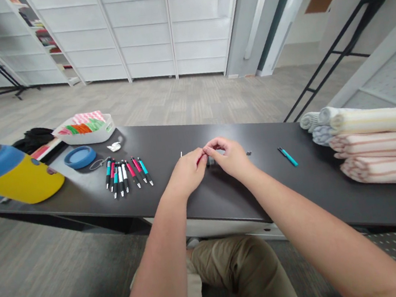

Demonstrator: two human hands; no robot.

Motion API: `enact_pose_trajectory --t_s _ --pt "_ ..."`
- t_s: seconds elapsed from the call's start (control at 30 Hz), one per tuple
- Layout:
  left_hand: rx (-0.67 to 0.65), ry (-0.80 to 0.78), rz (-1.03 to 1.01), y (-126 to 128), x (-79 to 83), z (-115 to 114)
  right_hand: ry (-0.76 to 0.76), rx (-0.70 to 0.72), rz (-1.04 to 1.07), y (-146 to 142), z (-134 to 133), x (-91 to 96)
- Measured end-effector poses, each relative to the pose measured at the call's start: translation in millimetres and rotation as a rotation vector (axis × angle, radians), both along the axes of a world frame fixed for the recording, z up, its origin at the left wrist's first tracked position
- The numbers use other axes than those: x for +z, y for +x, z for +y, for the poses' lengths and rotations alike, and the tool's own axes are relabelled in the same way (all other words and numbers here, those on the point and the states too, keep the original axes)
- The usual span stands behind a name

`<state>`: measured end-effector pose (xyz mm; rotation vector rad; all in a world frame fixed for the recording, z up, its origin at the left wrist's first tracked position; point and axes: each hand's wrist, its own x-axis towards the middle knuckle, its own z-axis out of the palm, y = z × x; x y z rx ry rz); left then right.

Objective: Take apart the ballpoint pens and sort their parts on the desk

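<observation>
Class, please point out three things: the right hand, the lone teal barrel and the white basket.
Right hand (234, 156), head view: back of the hand.
Lone teal barrel (289, 158), head view: middle of its side.
White basket (94, 137), head view: front wall.

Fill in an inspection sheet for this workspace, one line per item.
Surface: dark table, faintly reflective.
Job's things: pens grouped on the left, silver tips toward the person; teal piece alone on the right; small grey bits by the hands, partly hidden.
Clutter: bottle, blue ring, basket of packets, rolled towels.
Hands: left hand and right hand meet at the fingertips; anything pinched is too small to tell.
Cables: thin loop by the blue ring, perhaps a strap.
Surroundings: white cabinets, grey floor.
</observation>
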<state>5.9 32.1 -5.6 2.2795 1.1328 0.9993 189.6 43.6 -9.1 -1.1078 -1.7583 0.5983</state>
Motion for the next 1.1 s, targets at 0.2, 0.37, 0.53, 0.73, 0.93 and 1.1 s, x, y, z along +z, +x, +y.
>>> enact_pose_trajectory --t_s 0.2,0.37,0.53,0.73,0.93,1.1 --pt "0.022 0.03 0.007 -3.5 -1.0 1.7 -0.157 0.045 0.085 2.2 3.5 -1.9" --pt "0.036 0.031 0.033 -2.8 -1.6 1.3 -0.178 0.022 0.154 5.3 3.9 -0.6" --pt "0.062 0.042 0.05 -2.3 -0.6 1.7 -0.172 -0.074 0.183 10.6 7.2 -0.3" --pt "0.182 -0.018 -0.002 -6.9 -2.7 4.7 -0.057 -0.265 0.142 34.5 8.5 13.3" --pt "0.267 -0.086 -0.085 -9.9 -6.8 6.8 0.028 -0.201 -0.443 47.5 4.9 15.9" --pt "0.265 -0.106 -0.089 -10.1 -6.2 6.4 -0.027 -0.076 -0.751 42.3 2.8 10.0"
